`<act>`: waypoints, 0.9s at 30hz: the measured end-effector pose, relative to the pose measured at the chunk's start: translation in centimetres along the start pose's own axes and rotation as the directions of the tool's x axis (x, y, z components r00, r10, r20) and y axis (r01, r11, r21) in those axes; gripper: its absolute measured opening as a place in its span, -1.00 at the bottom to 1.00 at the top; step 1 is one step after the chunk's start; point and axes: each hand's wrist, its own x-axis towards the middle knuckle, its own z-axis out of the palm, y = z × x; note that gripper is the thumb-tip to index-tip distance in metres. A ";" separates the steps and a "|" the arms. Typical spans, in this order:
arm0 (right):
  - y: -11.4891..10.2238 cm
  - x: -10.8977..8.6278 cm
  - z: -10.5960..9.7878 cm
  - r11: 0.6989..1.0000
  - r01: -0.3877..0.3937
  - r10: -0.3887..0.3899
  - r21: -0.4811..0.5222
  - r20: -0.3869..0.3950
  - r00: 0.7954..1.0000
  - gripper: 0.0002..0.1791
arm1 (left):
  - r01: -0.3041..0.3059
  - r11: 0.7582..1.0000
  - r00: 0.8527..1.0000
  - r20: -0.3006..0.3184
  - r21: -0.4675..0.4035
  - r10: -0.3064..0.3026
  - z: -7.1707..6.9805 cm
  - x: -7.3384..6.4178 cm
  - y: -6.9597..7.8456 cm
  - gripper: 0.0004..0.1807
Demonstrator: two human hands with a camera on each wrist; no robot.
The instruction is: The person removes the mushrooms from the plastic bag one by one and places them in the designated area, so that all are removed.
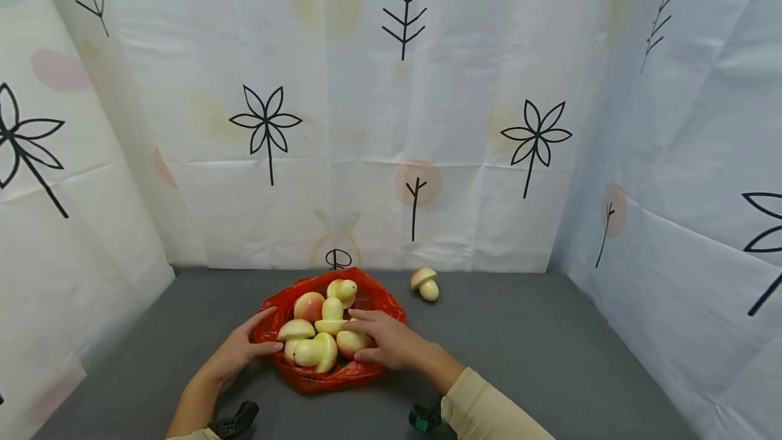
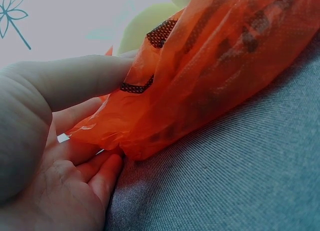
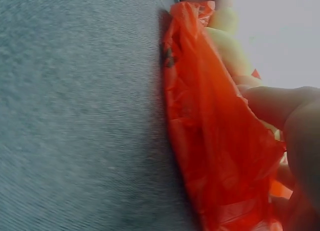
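Red bag [image 2: 200, 86] shows clear black print [image 2: 161, 34] only in left wrist view.

A dark grey counter [image 1: 519, 352] spreads beneath the hands [image 1: 391, 341]. Beyond them hangs a pale backdrop [image 1: 373, 114] printed with black outlined flowers [image 1: 267, 119], sprigs [image 1: 405, 19] and pastel blotches [image 1: 430, 185]; a left sheet [image 1: 73, 257] and a right sheet [image 1: 678, 155], similarly patterned, flank them.

A red plastic bag [image 1: 349, 377] at lower centre bears black print; mushroom-shaped pieces [image 1: 332, 309] are pale yellow, some blushed red; white fabric [image 1: 464, 87] above shows black line-drawn flowers.
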 end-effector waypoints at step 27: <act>-0.2 0.2 -3.7 1.000 0.002 -0.003 0.026 0.038 0.999 -0.43 | 0.012 1.000 1.000 -0.006 -0.011 -0.012 0.1 -0.1 0.0 -0.05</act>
